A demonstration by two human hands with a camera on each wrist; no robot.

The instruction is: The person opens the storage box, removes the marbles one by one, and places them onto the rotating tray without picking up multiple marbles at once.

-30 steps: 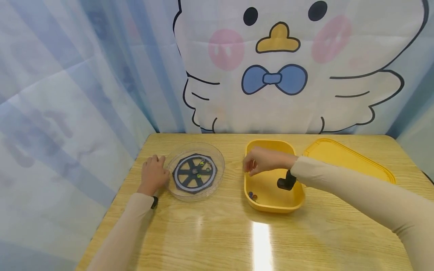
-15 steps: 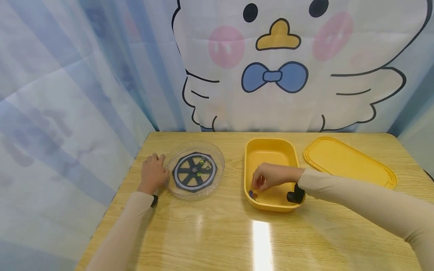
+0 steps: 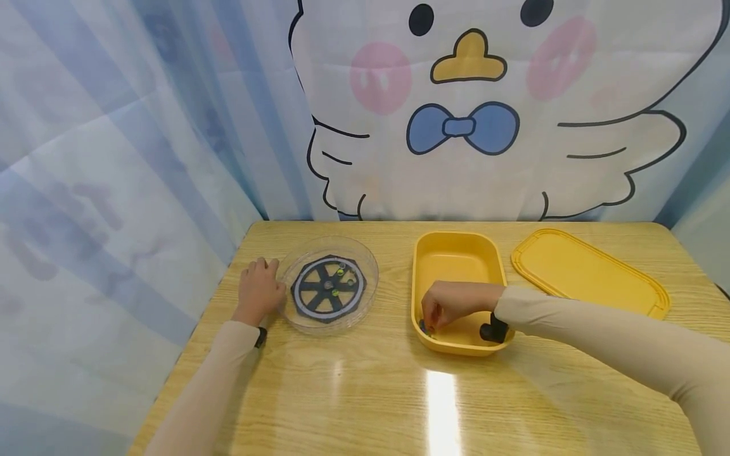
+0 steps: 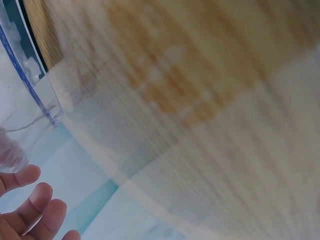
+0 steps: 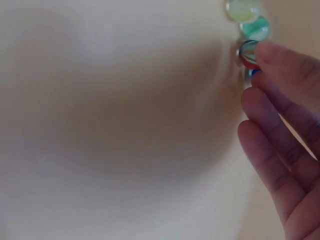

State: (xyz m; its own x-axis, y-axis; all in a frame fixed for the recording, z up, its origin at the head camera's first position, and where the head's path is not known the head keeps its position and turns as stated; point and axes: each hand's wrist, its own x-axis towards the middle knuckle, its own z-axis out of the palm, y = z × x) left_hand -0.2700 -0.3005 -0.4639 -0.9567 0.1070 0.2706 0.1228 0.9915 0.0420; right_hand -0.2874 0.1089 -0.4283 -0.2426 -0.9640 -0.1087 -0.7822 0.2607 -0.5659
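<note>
My right hand (image 3: pixel 454 303) reaches down into the near left corner of the yellow tray (image 3: pixel 459 349). In the right wrist view its thumb and index finger pinch a glass marble (image 5: pixel 247 54) with red and dark swirls. Beside it sit a green marble (image 5: pixel 255 28), a pale yellow marble (image 5: pixel 243 9) and a blue one partly hidden by the fingers. My left hand (image 3: pixel 260 292) lies against the left rim of a round clear dish (image 3: pixel 369 297), fingers loosely bent. Several marbles (image 3: pixel 336 292) rest in the dish, over a dark spoked wheel shape (image 3: pixel 310 304).
The tray's yellow lid (image 3: pixel 593 272) lies flat at the right, partly behind the right sleeve (image 3: pixel 599 332). Bare wooden tabletop (image 3: pixel 365 392) spans the front. A printed curtain (image 3: pixel 456 183) hangs along the back and left edges.
My right hand has come down from over the tray's left rim to the marbles in its near corner, its fingers now around one. The left hand stays at the dish.
</note>
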